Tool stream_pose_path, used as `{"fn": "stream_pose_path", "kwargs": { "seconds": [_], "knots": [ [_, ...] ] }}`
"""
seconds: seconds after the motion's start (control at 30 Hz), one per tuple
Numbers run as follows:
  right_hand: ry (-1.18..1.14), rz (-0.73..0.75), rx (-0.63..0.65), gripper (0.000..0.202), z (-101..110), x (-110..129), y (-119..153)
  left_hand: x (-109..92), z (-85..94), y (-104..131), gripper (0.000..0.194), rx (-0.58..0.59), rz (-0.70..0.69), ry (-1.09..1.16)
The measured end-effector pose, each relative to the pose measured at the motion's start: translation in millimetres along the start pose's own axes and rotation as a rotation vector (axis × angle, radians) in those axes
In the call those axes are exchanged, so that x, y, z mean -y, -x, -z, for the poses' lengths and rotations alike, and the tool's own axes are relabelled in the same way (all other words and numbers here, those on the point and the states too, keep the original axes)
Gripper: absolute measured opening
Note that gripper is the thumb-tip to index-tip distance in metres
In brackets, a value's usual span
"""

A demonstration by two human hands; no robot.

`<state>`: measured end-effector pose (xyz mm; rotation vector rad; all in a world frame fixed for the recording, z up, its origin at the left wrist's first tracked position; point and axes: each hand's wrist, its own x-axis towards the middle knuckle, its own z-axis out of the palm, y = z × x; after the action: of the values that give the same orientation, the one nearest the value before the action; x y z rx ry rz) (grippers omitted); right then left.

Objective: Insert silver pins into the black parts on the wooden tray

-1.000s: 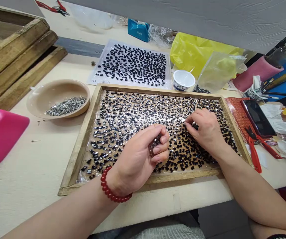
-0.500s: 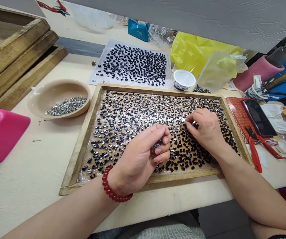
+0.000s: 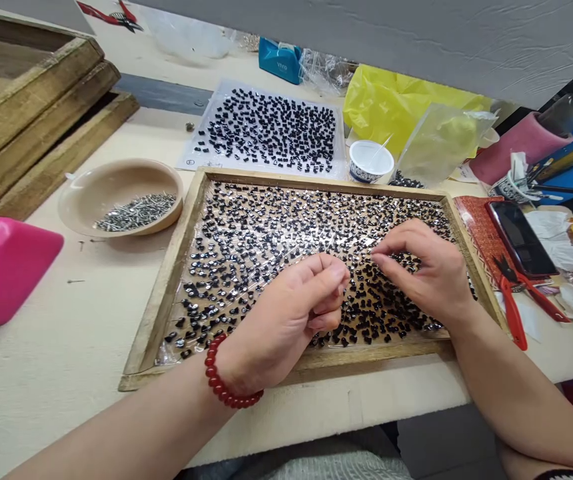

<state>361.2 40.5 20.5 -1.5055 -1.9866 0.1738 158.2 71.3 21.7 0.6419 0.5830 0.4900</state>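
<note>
A wooden-framed tray (image 3: 161,293) lies in front of me, its floor covered with many small black pieces (image 3: 286,220). My left hand (image 3: 291,313), with a red bead bracelet (image 3: 221,380) at the wrist, is curled closed above the tray's middle; whatever lies inside its fingers is hidden. To its right, my right hand (image 3: 426,267) hovers over the black pieces with thumb and forefinger pinched together. Anything between those fingertips is too small to make out. The two hands are apart.
Left of the tray are a beige bowl (image 3: 121,170) of metal pins and a pink holder (image 3: 16,273). Behind it are a sheet (image 3: 339,133) of black pieces and a white cup (image 3: 370,160). Red-handled pliers (image 3: 514,313) and a phone (image 3: 521,237) lie right.
My left fingers have closed further, hiding the dark contents seen in the palm before. My right hand has turned slightly and its palm has shifted right, the fingertips still pinched.
</note>
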Motion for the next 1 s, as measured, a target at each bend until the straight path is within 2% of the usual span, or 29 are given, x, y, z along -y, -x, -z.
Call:
{"fn": "stream_pose_path", "kwargs": {
  "seconds": [0.07,0.13,0.4,0.5,0.57,0.67,0.77,0.9,1.0],
  "knots": [
    [-0.189,0.067,0.083,0.006,3.3,12.0,0.4,0.5,0.7,0.2,0.02,0.033,0.044,-0.075],
    [-0.28,0.099,0.115,0.008,4.3,19.7,1.5,1.1,0.7,0.4,0.019,0.062,0.083,-0.136],
    [-0.365,0.069,0.083,0.008,2.3,21.1,3.0,3.7,-1.3,0.3,0.021,0.089,0.108,-0.138],
    [-0.204,0.023,-0.048,0.009,5.2,14.7,1.4,1.0,-1.3,0.2,0.017,0.016,0.077,-0.015],
    [-0.008,0.008,-0.066,0.008,6.1,6.1,0.8,-2.2,-0.8,0.2,0.013,-0.053,0.031,0.059],
    [0.244,0.008,0.077,0.008,3.7,-7.1,1.1,-6.5,0.3,0.0,0.011,-0.11,-0.04,0.078],
    [0.354,-0.011,0.188,0.009,-0.9,-13.0,2.4,-7.4,1.7,-0.8,0.006,-0.11,-0.059,0.056],
    [0.391,-0.01,0.235,0.009,-4.3,-12.3,3.6,-4.8,3.9,-2.3,0.024,-0.075,-0.05,0.028],
    [0.4,0.003,0.258,0.009,-5.3,-12.3,3.9,-2.9,5.4,-3.1,0.027,-0.071,-0.087,0.017]
  ]
}}
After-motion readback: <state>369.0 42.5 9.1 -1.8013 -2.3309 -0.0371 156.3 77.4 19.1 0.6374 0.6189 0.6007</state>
